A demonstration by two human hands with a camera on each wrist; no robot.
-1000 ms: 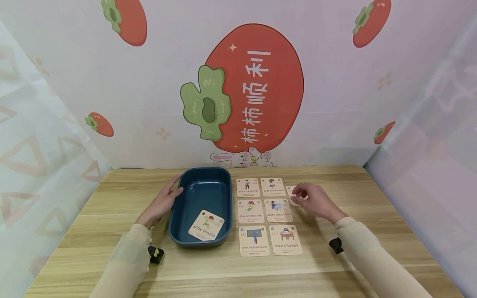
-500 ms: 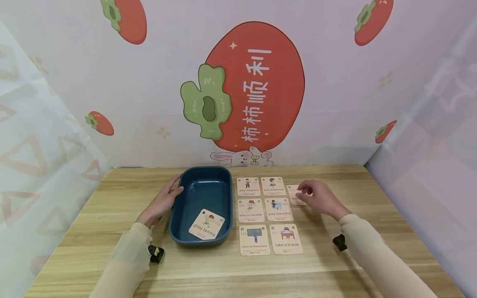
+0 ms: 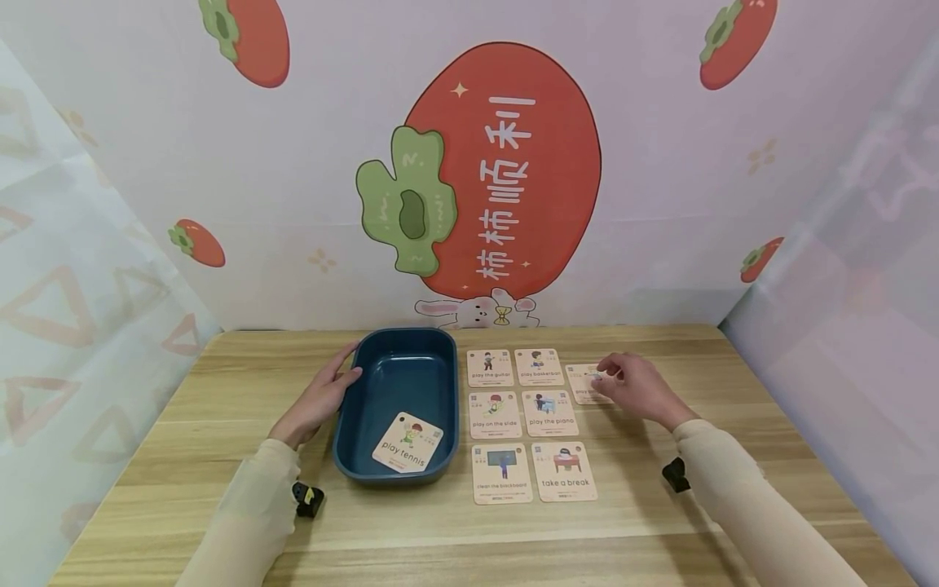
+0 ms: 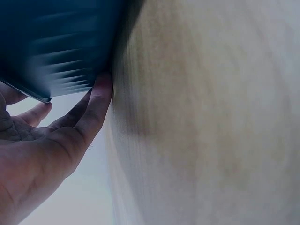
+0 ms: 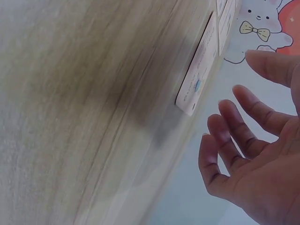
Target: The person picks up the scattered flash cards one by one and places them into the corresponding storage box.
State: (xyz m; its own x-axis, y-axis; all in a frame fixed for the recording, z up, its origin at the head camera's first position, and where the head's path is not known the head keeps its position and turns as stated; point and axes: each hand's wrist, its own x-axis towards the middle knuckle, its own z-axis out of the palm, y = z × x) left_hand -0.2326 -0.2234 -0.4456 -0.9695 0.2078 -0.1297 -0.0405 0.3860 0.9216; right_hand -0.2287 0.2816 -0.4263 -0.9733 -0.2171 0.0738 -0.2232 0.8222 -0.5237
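My left hand (image 3: 320, 399) holds the left wall of a dark blue plastic tray (image 3: 341, 456), thumb over the rim and fingers along the outer side. In the left wrist view its fingertips reach the foot of the tray's ribbed wall. A square picture card reading "play tennis" (image 3: 407, 443) leans inside the tray's near end. Over on the right, my right hand (image 3: 641, 391) hovers above a card (image 3: 582, 377) whose wording it partly covers. The right wrist view shows its fingers (image 5: 226, 145) loosely bent, apart from the card, with nothing between them and the thumb.
Beside the tray, several cards lie in two columns, among them "play the guitar" (image 3: 490, 368), "play the piano" (image 3: 550, 412), "clean the blackboard" (image 3: 502, 474) and "take a break" (image 3: 566, 472). A patterned backdrop (image 3: 645, 204) rises at the wooden table's (image 3: 411, 542) far edge.
My right hand has drawn slightly right, uncovering more of the card beneath it. The left hand, the tray and the other cards stay put.
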